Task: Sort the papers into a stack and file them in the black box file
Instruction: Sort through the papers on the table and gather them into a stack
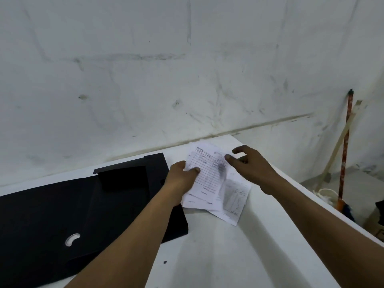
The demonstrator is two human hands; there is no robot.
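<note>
Several printed white papers (216, 179) lie in a loose, fanned pile on the white table (228, 256), near its far right corner. My left hand (182, 175) grips the pile's left edge, thumb on top of the upper sheet. My right hand (251, 163) hovers over the pile's right side with its fingers spread and nothing in it. The black box file (62, 215) lies open and flat to the left of the papers, its flaps spread and a round finger hole showing. My left forearm crosses the file's right corner.
A stained white wall (166, 69) runs right behind the table. Past the table's right edge, a broom with an orange handle (346, 146) and a pale stick lean on the wall. A cardboard box (374, 223) sits on the floor there.
</note>
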